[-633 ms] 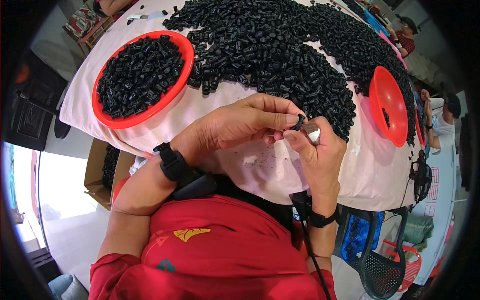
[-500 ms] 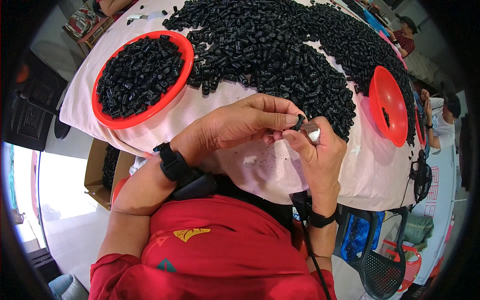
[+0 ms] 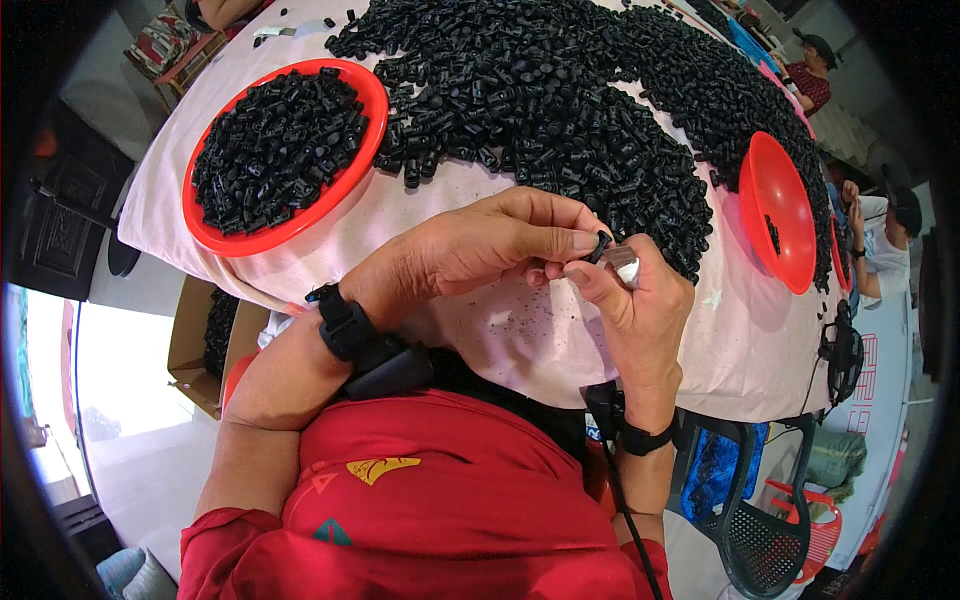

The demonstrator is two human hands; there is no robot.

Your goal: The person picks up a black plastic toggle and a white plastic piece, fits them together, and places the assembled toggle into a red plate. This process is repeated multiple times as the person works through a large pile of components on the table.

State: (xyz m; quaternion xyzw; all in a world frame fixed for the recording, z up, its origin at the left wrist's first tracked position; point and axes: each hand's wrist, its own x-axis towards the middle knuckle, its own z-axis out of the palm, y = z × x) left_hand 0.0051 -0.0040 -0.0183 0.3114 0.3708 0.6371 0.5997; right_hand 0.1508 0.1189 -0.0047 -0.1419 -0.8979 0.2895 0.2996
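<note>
Two bare hands meet over a tabletop [image 3: 700,375] spread with pale pink cloth, the left hand [image 3: 480,242] pinching one small black piece [image 3: 601,246] between thumb and fingers, the right hand [image 3: 645,305] with its fingers closed on one short, flat-bladed tool [image 3: 622,260], its metal end right at the piece. Beyond the hands lies a spread of loose black parts [image 3: 530,100], too many to count. Two red bowls show plainly: a left bowl [image 3: 376,105], heaped with similar parts, and a right bowl [image 3: 790,240], with only a small dark cluster inside. A third red rim [image 3: 840,255] shows partly at far right. Two wristbands, one per arm, are black; at left stands one cardboard box [image 3: 188,345].
</note>
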